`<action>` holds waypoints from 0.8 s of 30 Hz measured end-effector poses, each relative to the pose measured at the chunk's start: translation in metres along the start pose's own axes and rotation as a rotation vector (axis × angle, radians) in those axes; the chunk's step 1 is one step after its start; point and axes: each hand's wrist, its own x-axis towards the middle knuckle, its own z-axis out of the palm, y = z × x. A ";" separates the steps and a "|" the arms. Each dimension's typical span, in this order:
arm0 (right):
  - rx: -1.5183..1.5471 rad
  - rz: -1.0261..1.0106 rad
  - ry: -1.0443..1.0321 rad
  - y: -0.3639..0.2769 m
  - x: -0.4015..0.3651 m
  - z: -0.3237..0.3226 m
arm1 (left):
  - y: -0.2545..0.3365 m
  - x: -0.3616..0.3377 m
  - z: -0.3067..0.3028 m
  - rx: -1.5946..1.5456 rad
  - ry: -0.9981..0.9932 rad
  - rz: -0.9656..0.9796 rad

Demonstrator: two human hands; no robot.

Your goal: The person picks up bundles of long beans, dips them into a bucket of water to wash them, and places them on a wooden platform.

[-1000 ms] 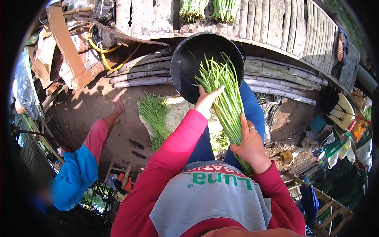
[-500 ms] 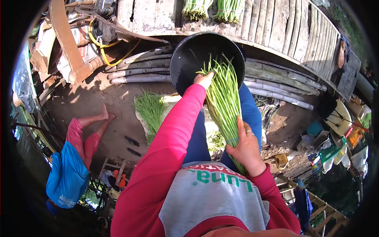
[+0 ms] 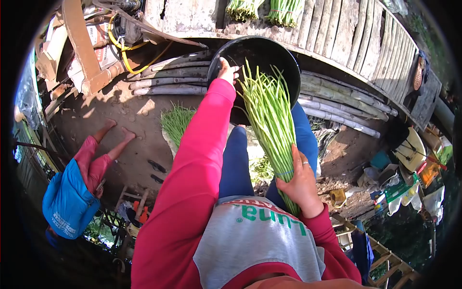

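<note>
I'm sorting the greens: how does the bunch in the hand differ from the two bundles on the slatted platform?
The bunch stands slanted in the right hand, its tips fanned loose over the black basin; the bundles lie flat on the platform. The bunch shows nearly whole; the bundles are cut by the picture's edge. Both are long green stalks.

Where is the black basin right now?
Head view, top centre: black basin, left hand at its rim, green bundle from the right hand reaching over it.
</note>
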 end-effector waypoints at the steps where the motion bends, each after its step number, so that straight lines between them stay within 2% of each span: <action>1: 0.007 0.003 0.005 0.000 0.000 -0.001 | -0.005 -0.026 0.005 0.040 -0.041 0.009; 4: 0.000 -0.008 0.007 -0.002 0.001 0.002 | -0.035 -0.099 0.024 0.173 -0.153 0.030; 6: -0.017 -0.010 -0.009 -0.004 0.000 0.004 | -0.058 -0.091 0.037 0.264 -0.154 0.063; 8: -0.054 -0.007 -0.019 -0.006 0.000 0.005 | -0.091 -0.025 0.039 0.319 -0.040 0.075; 9: -0.069 0.007 -0.026 -0.008 0.000 0.006 | -0.089 -0.021 0.048 0.341 0.131 0.190; 10: -0.086 0.021 -0.035 -0.008 0.000 0.005 | -0.084 -0.016 0.046 0.262 -0.048 0.202; 11: -0.099 0.026 -0.037 -0.006 0.001 0.004 | -0.078 -0.016 0.051 0.377 0.006 0.191; 12: -0.068 0.008 -0.038 -0.005 0.001 0.004 | -0.084 0.016 0.049 0.561 0.117 0.157; 15: -0.037 -0.008 -0.068 -0.001 -0.008 -0.002 | -0.058 0.006 0.038 0.632 0.320 0.200; 17: 0.047 0.010 -0.106 0.003 -0.014 -0.007 | -0.035 -0.015 0.028 0.502 0.294 0.132; 18: 0.107 0.150 -0.260 0.001 -0.011 -0.016 | -0.031 -0.018 0.022 0.523 0.243 0.203; 20: 0.171 0.121 -0.276 0.006 -0.004 -0.026 | -0.023 -0.029 0.009 0.635 0.221 0.409; 21: 0.238 0.102 -0.300 0.010 0.000 -0.031 | -0.024 -0.059 0.003 0.615 0.315 0.746; 22: 0.246 0.009 -0.269 0.015 0.002 -0.034 | -0.016 -0.090 -0.009 0.562 0.250 0.996; 23: 0.235 0.000 -0.271 0.014 0.004 -0.043 | -0.008 -0.115 -0.024 0.505 0.183 1.240; 24: 0.259 -0.030 -0.279 0.008 0.006 -0.054 | -0.003 -0.132 -0.036 0.708 0.453 1.404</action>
